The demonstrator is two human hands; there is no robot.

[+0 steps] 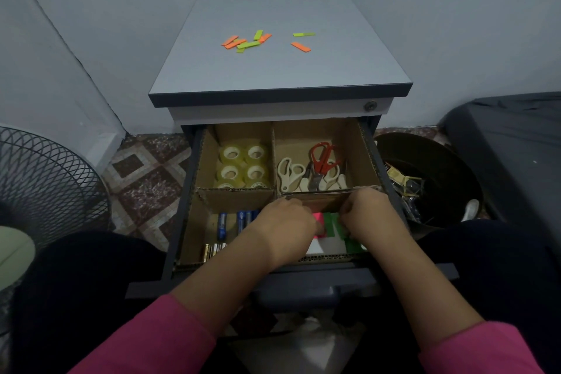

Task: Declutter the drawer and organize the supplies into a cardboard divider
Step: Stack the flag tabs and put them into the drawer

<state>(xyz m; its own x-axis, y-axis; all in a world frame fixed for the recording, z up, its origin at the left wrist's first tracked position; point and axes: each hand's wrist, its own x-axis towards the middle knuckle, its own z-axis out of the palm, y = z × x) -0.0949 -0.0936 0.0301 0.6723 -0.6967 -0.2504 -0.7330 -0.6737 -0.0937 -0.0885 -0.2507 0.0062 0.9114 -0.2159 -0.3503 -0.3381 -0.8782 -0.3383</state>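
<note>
Left hand (pixel 285 218) and right hand (pixel 367 212) cover most of the sticky notes (pixel 329 222) in the near-right compartment; fingertips hidden, grip unclear. Left forearm hides part of the batteries (pixel 223 223). Cross wall of the cardboard divider (pixel 236 196) cuts off the nearest tape rolls (pixel 243 167). Bin contents (pixel 406 188) too dark to identify. Fan (pixel 45 179) cropped at the left edge.

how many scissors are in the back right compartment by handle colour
Red-handled scissors: 1
Cream-handled scissors: 2, possibly more, since the handles overlap under the red pair
Total: 3 pairs clearly visible
</note>
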